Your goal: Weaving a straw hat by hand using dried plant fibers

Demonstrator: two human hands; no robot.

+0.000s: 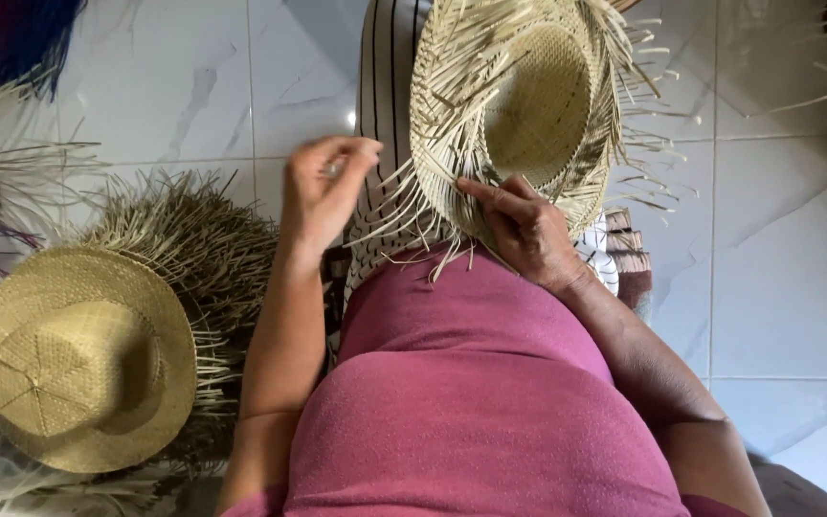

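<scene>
The unfinished straw hat (528,105) sits at the upper centre of the frame, crown opening facing the camera, loose strands bristling from its brim. The right hand (524,230) presses against the brim's lower edge, fingers holding the weave. The left hand (323,191), just left of it, pinches a thin strand between curled fingers. A finished straw hat (83,359) lies at lower left on the tiled floor (777,287).

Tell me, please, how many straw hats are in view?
2: an unfinished straw hat on the lap, touched by the right hand, and a finished straw hat at lower left. The frayed straw behind it may hide more.
</scene>
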